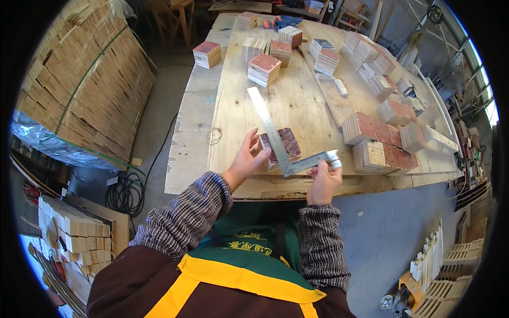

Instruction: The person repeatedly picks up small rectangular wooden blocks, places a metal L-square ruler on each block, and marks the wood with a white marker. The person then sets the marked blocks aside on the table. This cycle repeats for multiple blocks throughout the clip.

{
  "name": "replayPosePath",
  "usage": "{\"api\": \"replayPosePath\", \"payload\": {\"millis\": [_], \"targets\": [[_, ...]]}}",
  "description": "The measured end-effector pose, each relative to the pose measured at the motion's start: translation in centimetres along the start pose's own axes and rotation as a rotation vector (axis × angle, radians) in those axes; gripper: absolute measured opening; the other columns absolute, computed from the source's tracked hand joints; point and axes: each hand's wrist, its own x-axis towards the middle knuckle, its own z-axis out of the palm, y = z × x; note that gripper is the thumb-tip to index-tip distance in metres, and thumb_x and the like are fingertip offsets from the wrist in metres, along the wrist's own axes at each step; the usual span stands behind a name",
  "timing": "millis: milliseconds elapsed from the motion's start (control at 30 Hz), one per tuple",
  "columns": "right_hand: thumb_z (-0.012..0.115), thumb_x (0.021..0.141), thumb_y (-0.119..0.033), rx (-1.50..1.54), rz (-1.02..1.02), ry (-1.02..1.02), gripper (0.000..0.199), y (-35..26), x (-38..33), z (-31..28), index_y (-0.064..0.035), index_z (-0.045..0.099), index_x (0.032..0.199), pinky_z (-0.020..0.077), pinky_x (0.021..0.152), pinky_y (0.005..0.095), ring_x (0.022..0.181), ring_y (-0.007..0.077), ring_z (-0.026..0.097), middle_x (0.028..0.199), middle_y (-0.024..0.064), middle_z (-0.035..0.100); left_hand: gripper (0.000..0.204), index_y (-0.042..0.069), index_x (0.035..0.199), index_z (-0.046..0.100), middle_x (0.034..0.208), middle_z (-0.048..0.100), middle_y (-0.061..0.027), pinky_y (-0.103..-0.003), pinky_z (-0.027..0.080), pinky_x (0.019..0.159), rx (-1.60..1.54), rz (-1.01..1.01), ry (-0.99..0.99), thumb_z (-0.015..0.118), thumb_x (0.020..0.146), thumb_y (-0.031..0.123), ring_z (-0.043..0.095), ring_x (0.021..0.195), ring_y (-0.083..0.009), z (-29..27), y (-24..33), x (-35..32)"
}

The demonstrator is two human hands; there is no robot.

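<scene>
A steel try square (271, 132) lies slantwise over a wooden block (287, 143) with a dark reddish top, near the table's front edge. Its long blade points away to the far left, and its short arm runs to the right. My right hand (324, 183) is closed on the end of that short arm, where something whitish is wrapped or attached. At the block's left side is my left hand (246, 161), thumb and fingers set against the block to hold it. The blade hides part of the block's top.
Layered wooden blocks (263, 70) with reddish faces stand farther back on the plywood table (228, 106); several more (371, 130) are grouped at right. Blue-and-orange gloves (282, 22) lie at the far edge. A wrapped wood stack (85, 85) and a coiled black cable (125, 193) are at left.
</scene>
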Motion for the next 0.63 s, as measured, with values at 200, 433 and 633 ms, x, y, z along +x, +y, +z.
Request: {"api": "replayPosePath", "payload": {"millis": [200, 433, 633], "targets": [[0.051, 0.092, 0.003, 0.125, -0.206, 0.145, 0.022, -6.0, -0.3, -5.4, -0.0012, 0.053, 0.113, 0.0530, 0.057, 0.0247, 0.066, 0.0085, 0.055, 0.087, 0.0019, 0.057, 0.125, -0.005, 0.153, 0.008, 0.150, 0.029, -0.0259, -0.039, 0.025, 0.117, 0.548, 0.309, -0.092, 0.090, 0.067, 0.030, 0.028, 0.142, -0.0348, 0.0, -1.4, -1.9], [0.054, 0.093, -0.003, 0.243, -0.228, 0.233, 0.020, -8.6, -3.4, -12.6, -0.0026, 0.056, 0.112, 0.0518, 0.062, 0.0212, 0.070, 0.0069, 0.055, 0.092, 0.0008, 0.060, 0.116, 0.001, 0.153, 0.015, 0.146, 0.039, -0.0163, -0.038, 0.030, 0.116, 0.309, 0.336, -0.167, 0.091, 0.065, 0.010, 0.040, 0.137, -0.0285, 0.5, -0.6, 0.2], [0.053, 0.093, -0.007, 0.315, -0.214, 0.221, 0.017, -8.5, -4.8, -15.2, -0.0004, 0.058, 0.109, 0.0538, 0.060, 0.0215, 0.070, 0.0084, 0.057, 0.088, 0.0036, 0.062, 0.110, 0.003, 0.152, 0.019, 0.148, 0.038, -0.0129, -0.038, 0.029, 0.117, 0.415, 0.596, -0.218, 0.088, 0.067, 0.009, 0.040, 0.138, -0.0267, -0.9, 4.1, -1.1]]}}
